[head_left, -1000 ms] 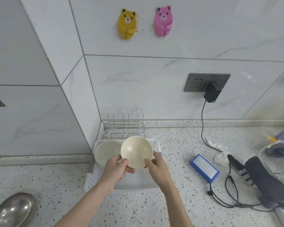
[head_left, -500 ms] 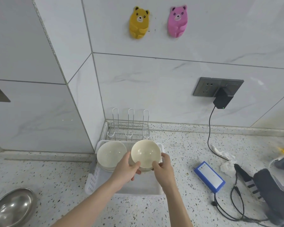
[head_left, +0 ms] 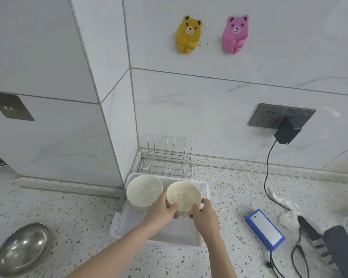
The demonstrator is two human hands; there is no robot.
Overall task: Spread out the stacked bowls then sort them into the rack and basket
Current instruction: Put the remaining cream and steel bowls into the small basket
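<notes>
A cream bowl [head_left: 183, 195] sits low in the right part of the white plastic basket [head_left: 121, 221], apparently on top of another bowl. My left hand [head_left: 161, 214] grips its near left side and my right hand [head_left: 204, 217] grips its near right side. A stack of white bowls [head_left: 144, 190] stands in the basket's far left corner. Behind the basket, against the wall corner, stands the wire rack [head_left: 167, 159] with nothing in it.
A steel bowl [head_left: 21, 248] lies on the counter at the near left. To the right are a blue box [head_left: 264, 229], crumpled tissue [head_left: 287, 210], a charger cable [head_left: 266, 173] from the wall socket, and black items [head_left: 329, 247].
Both hands have lowered the cream bowl from above the basket down into its right side. The camera has also shifted, bringing the view closer.
</notes>
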